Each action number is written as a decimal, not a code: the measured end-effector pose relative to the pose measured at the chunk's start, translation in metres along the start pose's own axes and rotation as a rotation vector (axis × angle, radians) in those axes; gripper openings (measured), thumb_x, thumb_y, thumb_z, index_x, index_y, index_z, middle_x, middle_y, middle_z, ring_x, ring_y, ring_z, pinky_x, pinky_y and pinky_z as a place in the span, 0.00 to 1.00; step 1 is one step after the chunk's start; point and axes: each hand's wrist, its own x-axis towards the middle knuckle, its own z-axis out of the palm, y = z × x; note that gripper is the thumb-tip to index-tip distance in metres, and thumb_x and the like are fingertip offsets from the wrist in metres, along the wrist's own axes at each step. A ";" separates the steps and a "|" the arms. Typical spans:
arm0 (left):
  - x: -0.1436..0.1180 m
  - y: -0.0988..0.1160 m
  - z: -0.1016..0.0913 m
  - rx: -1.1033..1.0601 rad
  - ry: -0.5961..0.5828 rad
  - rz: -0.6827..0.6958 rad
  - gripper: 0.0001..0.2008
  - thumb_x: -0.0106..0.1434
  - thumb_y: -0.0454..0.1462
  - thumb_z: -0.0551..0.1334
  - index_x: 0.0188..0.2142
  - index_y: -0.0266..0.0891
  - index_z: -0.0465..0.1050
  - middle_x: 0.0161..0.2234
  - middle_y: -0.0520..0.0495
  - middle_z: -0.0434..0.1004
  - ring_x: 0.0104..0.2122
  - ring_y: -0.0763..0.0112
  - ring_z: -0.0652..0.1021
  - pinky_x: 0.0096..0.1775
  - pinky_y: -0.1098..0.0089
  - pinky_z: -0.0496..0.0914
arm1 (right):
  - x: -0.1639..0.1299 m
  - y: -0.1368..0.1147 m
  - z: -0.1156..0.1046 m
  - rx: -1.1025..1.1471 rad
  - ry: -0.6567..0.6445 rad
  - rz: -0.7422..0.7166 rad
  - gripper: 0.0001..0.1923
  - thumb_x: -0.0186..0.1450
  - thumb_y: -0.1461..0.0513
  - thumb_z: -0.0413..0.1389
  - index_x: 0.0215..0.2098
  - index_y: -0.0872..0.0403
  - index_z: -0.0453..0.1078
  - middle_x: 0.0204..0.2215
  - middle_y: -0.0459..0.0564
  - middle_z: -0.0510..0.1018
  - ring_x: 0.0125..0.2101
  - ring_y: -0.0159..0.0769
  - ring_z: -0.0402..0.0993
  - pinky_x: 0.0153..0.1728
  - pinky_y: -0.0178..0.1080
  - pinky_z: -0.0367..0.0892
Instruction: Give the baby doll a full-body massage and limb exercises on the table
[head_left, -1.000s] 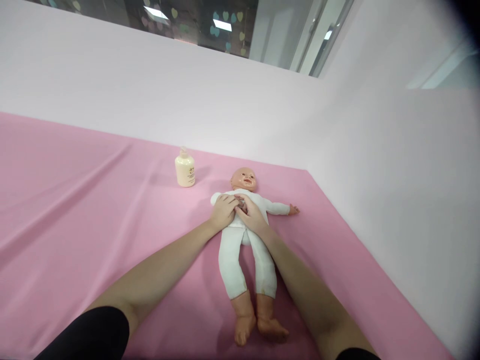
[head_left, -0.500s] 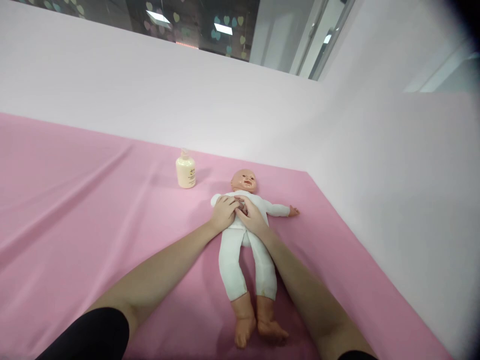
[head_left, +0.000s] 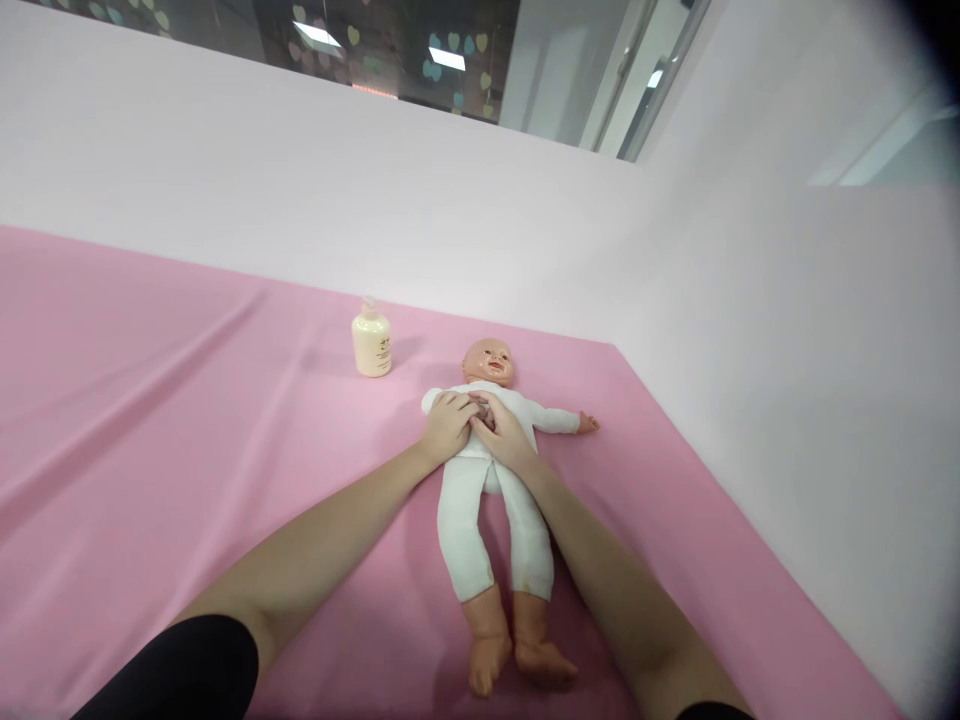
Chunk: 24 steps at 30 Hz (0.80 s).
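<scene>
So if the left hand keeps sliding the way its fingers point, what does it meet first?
Probably the right hand, whose fingers already touch the left hand on the baby doll chest.

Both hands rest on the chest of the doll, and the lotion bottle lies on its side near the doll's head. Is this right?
Not quite. The head view shows the lotion bottle standing upright. The left hand and right hand do rest on the chest of the doll.

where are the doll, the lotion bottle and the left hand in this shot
doll point(head_left: 463, 520): head view, on its white-clothed leg.
lotion bottle point(head_left: 371, 348): head view, on the cream body below the pump.
left hand point(head_left: 447, 424): head view, on the back of the hand, resting on the doll's chest.
</scene>
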 end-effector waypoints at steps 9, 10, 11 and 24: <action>0.003 -0.004 -0.006 0.074 -0.023 0.040 0.12 0.61 0.32 0.54 0.35 0.42 0.75 0.38 0.44 0.74 0.39 0.61 0.69 0.42 0.59 0.64 | -0.001 -0.004 0.000 -0.003 -0.002 0.002 0.20 0.64 0.61 0.49 0.55 0.50 0.61 0.39 0.46 0.74 0.23 0.27 0.60 0.30 0.35 0.62; 0.004 -0.005 -0.008 0.079 -0.027 0.047 0.12 0.60 0.31 0.53 0.35 0.42 0.75 0.38 0.44 0.74 0.39 0.61 0.69 0.42 0.60 0.64 | -0.001 -0.004 0.000 -0.005 0.000 0.003 0.21 0.64 0.61 0.49 0.55 0.50 0.61 0.38 0.46 0.74 0.22 0.27 0.59 0.28 0.35 0.61; 0.004 -0.006 -0.010 0.083 -0.028 0.048 0.12 0.60 0.31 0.53 0.35 0.42 0.76 0.38 0.44 0.74 0.39 0.61 0.69 0.42 0.60 0.65 | -0.001 -0.003 0.000 -0.008 0.002 0.005 0.21 0.64 0.61 0.49 0.56 0.51 0.60 0.38 0.46 0.74 0.21 0.26 0.57 0.27 0.34 0.61; -0.002 -0.070 -0.044 -0.142 0.350 -0.400 0.16 0.50 0.25 0.49 0.31 0.40 0.72 0.37 0.47 0.70 0.41 0.64 0.71 0.42 0.65 0.67 | -0.003 0.003 -0.001 -0.055 -0.023 -0.037 0.12 0.64 0.62 0.49 0.42 0.53 0.71 0.36 0.46 0.76 0.25 0.27 0.63 0.30 0.33 0.62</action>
